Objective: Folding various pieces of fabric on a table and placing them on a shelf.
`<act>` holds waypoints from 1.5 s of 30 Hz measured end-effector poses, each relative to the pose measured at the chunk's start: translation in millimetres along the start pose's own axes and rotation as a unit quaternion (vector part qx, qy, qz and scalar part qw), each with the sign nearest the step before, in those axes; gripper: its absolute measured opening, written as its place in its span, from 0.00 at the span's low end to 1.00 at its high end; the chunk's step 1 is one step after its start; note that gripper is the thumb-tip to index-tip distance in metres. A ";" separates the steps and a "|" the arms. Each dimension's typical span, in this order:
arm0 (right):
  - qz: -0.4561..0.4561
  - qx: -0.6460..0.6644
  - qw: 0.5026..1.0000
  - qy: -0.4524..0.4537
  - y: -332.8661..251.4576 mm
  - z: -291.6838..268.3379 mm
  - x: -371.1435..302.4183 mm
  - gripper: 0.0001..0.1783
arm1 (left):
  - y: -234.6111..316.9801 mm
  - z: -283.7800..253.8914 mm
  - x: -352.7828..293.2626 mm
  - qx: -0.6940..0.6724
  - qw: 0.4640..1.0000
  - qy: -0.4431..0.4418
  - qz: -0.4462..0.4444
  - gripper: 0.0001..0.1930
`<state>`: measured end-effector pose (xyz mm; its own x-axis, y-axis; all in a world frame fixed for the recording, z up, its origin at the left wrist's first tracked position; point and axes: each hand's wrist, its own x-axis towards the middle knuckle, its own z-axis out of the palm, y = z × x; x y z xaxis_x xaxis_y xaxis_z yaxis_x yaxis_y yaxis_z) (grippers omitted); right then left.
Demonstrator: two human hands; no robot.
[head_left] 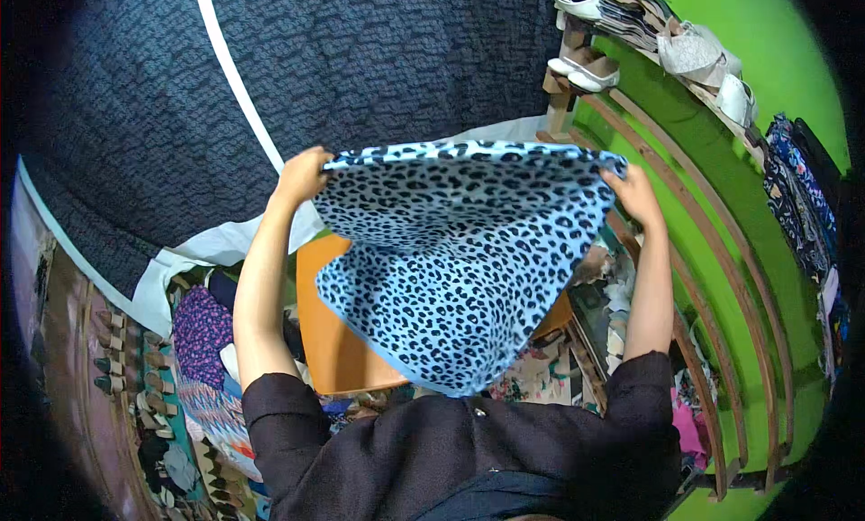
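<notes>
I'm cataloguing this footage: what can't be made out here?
All in the head view:
Orange surface: the blue leopard-print cloth hides its middle; table or chair is unclear.
Hanging garments, right: cut off by the dark lens rim.
Small items, far left: too small to identify.

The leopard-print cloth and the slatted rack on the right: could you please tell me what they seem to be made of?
Leopard-print cloth: thin, soft fabric with a mostly matte finish, since it sags in loose folds; the fibre cannot be told. Slatted rack: probably wood, judging by its brown, plank-like slats; the finish looks fairly dull.
</notes>
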<state>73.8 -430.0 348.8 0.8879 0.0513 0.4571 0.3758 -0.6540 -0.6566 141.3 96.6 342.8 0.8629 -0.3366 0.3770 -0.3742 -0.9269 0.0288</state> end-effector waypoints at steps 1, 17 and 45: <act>0.032 -0.037 0.999 -0.021 4.2 5.7 24.2 0.15 | -12.3 -4.3 6.7 0.019 0.999 0.038 -0.003 0.14; 0.072 0.274 0.940 0.187 36.4 164.9 222.2 0.12 | -93.1 12.4 99.4 -0.666 0.651 0.273 -0.241 0.09; 0.163 0.391 0.904 0.058 111.1 168.6 -158.4 0.19 | 81.1 105.5 -274.9 0.056 0.986 0.097 -0.121 0.18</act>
<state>19.6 -383.4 102.3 0.9686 -0.1562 0.1934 0.2125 0.1166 -0.9702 -90.4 96.5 143.8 0.8367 -0.0749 0.5425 -0.1159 -0.9924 0.0417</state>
